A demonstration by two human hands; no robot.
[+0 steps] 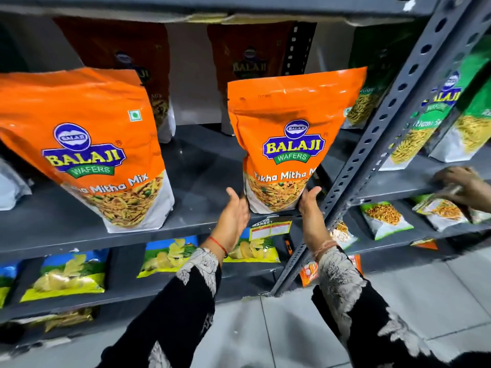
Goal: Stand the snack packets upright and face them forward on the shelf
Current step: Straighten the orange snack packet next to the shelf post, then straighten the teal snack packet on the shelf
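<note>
shelving [202, 166]: grey metal, perforated uprights | floor [292, 328]: pale grey tiles | light: dim above

Both arms reach forward and up, sleeves dark with a pale print; the left hand [235, 213] is held open, palm turned inward toward the right, fingers extended and together — thumb uppermost; a red thread circles its wrist; the right hand [309, 205] faces it, palm inward, fingers straight and spread little; a pale thread band sits at that wrist — both hands flat, uncurled.

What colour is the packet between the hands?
Orange Tikha Mitha Mix packet, white at its base; head view.
</note>
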